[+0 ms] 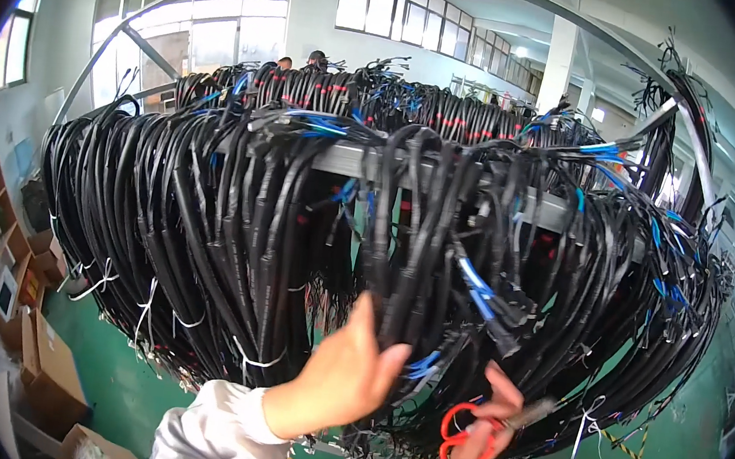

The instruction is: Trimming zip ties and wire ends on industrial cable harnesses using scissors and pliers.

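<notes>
Thick bundles of black cable [409,261] hang in loops over a grey metal rail [339,160] right in front of me. My left hand [336,377] is raised at the lower part of the middle bundles, index finger pointing up and thumb apart; nothing shows in it. Whether it touches the cables, I cannot tell. Lower right, my right hand [491,415] has its fingers around the red handles of a pair of scissors [454,454]. Their blades point right and are blurred. Blue-and-white wire ends [479,297] stick out of the bundles above that hand.
White ties [257,361] hold some bundles on the left, and another white tie [587,421] hangs at right. A second row of cables [310,94] hangs behind. Cardboard boxes [53,367] stand at left on a green floor [115,373]. People's heads [316,58] show at the back.
</notes>
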Available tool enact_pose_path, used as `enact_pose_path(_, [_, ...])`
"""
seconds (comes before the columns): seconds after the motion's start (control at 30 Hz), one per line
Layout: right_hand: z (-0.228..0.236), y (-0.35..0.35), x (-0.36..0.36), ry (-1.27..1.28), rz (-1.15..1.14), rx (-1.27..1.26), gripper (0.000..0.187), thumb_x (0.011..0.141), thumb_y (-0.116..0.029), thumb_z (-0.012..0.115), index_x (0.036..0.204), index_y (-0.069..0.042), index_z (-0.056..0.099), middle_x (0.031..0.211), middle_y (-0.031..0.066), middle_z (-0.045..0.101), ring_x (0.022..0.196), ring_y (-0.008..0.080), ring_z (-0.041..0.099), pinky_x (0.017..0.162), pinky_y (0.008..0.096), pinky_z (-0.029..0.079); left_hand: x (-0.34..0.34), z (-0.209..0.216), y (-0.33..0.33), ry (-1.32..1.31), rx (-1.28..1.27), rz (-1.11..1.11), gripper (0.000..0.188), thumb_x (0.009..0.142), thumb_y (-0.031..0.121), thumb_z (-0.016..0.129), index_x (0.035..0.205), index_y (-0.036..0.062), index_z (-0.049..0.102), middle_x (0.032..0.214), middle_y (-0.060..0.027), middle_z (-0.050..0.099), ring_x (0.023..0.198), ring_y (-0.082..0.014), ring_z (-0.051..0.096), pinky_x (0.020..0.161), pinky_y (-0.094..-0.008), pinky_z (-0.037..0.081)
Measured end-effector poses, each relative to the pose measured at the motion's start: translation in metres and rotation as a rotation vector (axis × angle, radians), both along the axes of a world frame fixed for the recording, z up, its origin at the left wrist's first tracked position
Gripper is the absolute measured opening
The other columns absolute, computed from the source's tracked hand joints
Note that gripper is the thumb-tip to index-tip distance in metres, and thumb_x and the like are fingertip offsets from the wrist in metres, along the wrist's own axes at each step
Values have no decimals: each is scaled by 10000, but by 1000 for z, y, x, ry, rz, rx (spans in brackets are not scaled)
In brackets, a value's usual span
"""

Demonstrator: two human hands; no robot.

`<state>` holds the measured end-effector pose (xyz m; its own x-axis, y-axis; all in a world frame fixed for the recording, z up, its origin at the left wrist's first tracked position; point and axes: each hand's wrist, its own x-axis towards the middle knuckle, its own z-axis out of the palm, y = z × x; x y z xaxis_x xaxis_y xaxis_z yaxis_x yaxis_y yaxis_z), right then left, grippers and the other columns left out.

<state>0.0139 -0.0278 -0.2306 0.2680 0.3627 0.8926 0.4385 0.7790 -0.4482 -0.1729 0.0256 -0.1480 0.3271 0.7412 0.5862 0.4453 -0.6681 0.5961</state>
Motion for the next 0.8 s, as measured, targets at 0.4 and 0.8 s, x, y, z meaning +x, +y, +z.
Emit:
enact_pose_path(0.4, [144,0,-63,-886,32,-280,224,663,-97,663,804,-81,489,1079,121,633,1160,313,522,1039,518,244,-20,-18,58,-174,270,-507,658,715,117,633,1282,-39,336,1208,-233,427,1155,-412,392,972,-432,329])
enact_pose_path(0.8, [131,-10,-48,-1231,-486,-205,151,647,-171,627,739,-91,538,958,61,608,1130,231,530,1032,539,232,18,-20,90,-1479,-259,-1062,845,712,293,528,1379,-84,172,1369,-218,319,1309,-319,274,1127,-441,118])
